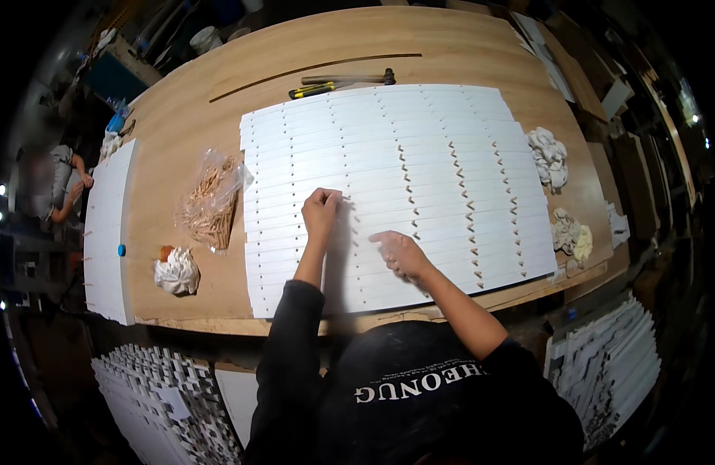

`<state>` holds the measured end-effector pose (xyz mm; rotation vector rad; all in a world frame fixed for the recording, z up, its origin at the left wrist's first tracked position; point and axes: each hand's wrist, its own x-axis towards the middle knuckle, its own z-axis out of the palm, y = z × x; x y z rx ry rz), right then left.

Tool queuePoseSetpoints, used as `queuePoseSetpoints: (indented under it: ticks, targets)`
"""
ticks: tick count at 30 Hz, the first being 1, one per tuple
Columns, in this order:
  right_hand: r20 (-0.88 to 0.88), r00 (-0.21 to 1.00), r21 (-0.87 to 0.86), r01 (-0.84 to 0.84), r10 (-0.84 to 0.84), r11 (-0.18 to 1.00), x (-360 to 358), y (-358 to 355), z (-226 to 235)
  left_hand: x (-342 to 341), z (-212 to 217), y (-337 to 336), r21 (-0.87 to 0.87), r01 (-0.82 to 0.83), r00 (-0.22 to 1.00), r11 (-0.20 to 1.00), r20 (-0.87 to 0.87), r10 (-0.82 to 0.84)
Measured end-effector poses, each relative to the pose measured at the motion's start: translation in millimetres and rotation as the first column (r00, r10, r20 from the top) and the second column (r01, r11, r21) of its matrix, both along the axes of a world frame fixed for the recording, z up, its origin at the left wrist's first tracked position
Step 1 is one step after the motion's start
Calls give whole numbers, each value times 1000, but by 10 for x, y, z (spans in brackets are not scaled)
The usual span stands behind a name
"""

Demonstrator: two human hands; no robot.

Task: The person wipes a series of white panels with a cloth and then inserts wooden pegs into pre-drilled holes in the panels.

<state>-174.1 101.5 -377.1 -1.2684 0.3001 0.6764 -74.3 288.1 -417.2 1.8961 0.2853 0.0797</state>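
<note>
White narrow boards point(295, 271) lie side by side on the table, with rows of small holes across them. Short wooden dowels point(466, 195) stand in several of these rows, mostly on the right. My left hand point(320, 213) is closed in a pinch over the middle row, where a small dowel point(346, 198) shows at the fingertips. My right hand point(404, 256) hovers to the right of that row, its index finger pointing left and the other fingers curled. What those curled fingers hold is too small to make out.
A clear plastic bag of dowels point(208, 203) lies left of the boards. Behind them rest a hammer point(349, 78) and a yellow-black knife point(312, 90). Crumpled white cloths point(176, 271) sit on both sides. A person point(59, 182) is at the far left, beside another white board stack point(108, 232).
</note>
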Motion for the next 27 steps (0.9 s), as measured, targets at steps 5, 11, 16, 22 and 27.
queuePoseSetpoints:
  ticks: [5, 11, 16, 22, 27]
  targets:
    - [-46, 999, 57, -2, 4, 998, 145, -200, -65, 259, 15, 35, 594, 237, 955, 769, 4, -297]
    - [21, 997, 2, -69, 69, 998, 394, -117, -83, 266, 135, 31, 801, 430, 782, 417, -101, -615]
    - [36, 998, 24, 47, -48, 999, 595, 30, -324, 302, 112, -46, 820, 465, 700, 334, -110, -706]
    - [-4, 997, 61, 71, -71, 996, 665, -49, -385, 367, 69, 8, 747, 486, 805, 454, -182, -564]
    - [32, 998, -27, 59, -58, 998, 672, 108, -349, 270, 105, -12, 753, 509, 794, 416, -224, -566]
